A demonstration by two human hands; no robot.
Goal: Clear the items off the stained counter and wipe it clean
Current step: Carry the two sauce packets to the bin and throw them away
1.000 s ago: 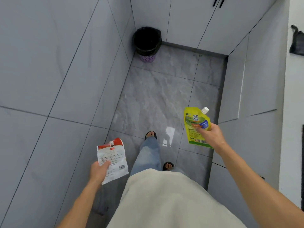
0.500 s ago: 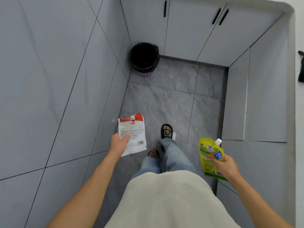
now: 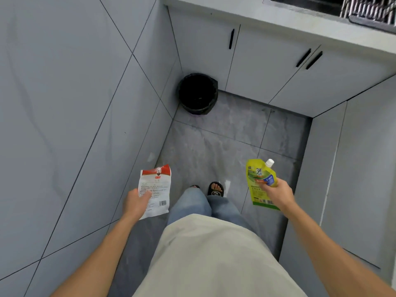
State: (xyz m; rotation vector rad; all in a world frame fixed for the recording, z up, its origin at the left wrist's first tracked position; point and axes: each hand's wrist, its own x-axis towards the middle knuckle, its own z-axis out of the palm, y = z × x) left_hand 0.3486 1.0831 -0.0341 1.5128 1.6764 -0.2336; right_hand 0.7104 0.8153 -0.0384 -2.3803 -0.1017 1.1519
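- A narrow strip of grey floor (image 3: 225,136) runs up the middle of the frame; a tiled wall (image 3: 64,103) closes it on the left, cabinets (image 3: 267,67) close the top and right.
- A bin (image 3: 198,93) lined in black sits in the far corner, upper centre, touching wall and cabinet; the floor between it and the feet is bare.
- The counter (image 3: 300,20) shows only as an edge at the upper right, cut by the frame; a dark sink and a wire rack above it are hard to make out.
- The left hand (image 3: 137,203) is clamped on a white packet (image 3: 155,190) with a red top, lower centre-left; its lines of print and barcode are too small to read.
- The right hand (image 3: 278,195) pinches a yellow-green pouch (image 3: 258,181) with a white cap, centre-right; a large "3" shows, the rest is unreadable.
- A pale shirt hides most of the legs; one black sandal (image 3: 216,189) shows white lettering, too small to read.
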